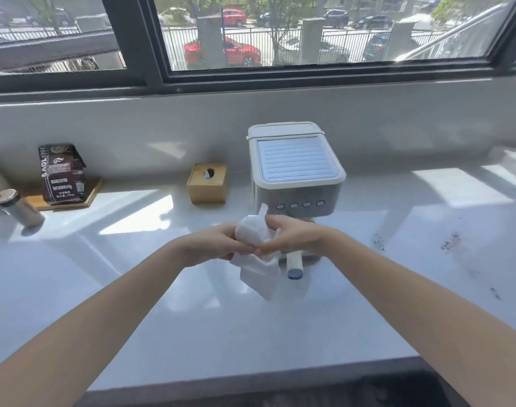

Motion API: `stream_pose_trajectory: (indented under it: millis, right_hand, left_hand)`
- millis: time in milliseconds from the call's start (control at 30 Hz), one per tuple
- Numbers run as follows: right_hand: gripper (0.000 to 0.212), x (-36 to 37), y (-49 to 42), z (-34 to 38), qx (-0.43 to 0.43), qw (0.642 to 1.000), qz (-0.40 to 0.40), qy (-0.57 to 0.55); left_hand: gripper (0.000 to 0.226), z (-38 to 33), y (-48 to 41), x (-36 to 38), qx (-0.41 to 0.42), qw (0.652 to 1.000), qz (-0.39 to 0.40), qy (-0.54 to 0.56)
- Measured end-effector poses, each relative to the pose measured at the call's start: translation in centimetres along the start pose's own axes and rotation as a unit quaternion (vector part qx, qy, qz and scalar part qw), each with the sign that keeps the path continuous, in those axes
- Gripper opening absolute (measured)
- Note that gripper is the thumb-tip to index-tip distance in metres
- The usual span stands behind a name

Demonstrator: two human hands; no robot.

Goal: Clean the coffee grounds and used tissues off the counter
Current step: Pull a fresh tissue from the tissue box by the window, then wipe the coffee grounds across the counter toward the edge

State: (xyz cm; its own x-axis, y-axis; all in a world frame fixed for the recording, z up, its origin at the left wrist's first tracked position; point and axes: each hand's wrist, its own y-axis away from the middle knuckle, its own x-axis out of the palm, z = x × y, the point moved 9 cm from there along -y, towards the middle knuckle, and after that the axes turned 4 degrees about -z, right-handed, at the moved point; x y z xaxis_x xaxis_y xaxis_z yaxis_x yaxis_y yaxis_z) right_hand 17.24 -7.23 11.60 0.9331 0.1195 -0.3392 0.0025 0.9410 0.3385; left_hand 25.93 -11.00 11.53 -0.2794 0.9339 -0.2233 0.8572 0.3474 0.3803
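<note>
A white tissue is held between both hands above the white counter, in front of the coffee machine. My left hand grips its left side and my right hand grips its right side; a loose end hangs below them. Dark coffee grounds lie scattered on the counter to the right, with a smaller patch of grounds nearer the machine and a few specks closer to me.
A white coffee machine stands at the back centre, its portafilter handle sticking toward me. A wooden tissue box, a coffee bag on a wooden tray and a small jar sit left.
</note>
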Motion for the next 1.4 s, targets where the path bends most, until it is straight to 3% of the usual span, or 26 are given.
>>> stream_pose_trajectory:
  millis: [133,500,633,733,833,1033,1200,1400]
  right_hand:
    - [0.040,-3.7,6.5,-3.7,0.010,0.993,-0.018,-0.117]
    - [0.033,-12.4,20.9,-13.7,-0.001,0.967,-0.185,-0.178]
    - [0.023,-14.4,23.4,-17.3,0.006,0.942,-0.251,-0.223]
    - [0.018,-15.5,23.8,-20.3,0.029,0.913,-0.303,-0.272]
    - [0.007,-16.2,23.2,-23.1,0.069,0.886,-0.351,-0.295]
    - [0.016,-18.5,20.4,-27.0,0.113,0.851,-0.431,-0.277]
    - [0.006,-21.3,18.0,-28.7,0.146,0.833,-0.486,-0.221]
    - [0.010,-27.5,16.3,-29.0,0.115,0.797,-0.589,-0.063]
  left_hand:
    - [0.033,-3.0,-1.7,6.0,0.024,1.000,0.015,0.001]
    - [0.031,-9.8,-8.3,21.7,0.102,0.991,-0.014,-0.086]
    - [0.031,-10.1,-10.6,24.9,0.098,0.985,-0.042,-0.134]
    - [0.015,-9.0,-12.5,25.0,0.084,0.975,-0.087,-0.189]
    - [0.024,-6.0,-14.3,23.9,0.060,0.972,-0.122,-0.192]
    - [0.051,1.3,-17.0,20.8,0.036,0.944,-0.179,-0.276]
    - [0.055,4.6,-19.7,20.5,0.039,0.901,-0.189,-0.388]
    - [0.053,5.9,-23.0,20.6,0.025,0.878,-0.238,-0.415]
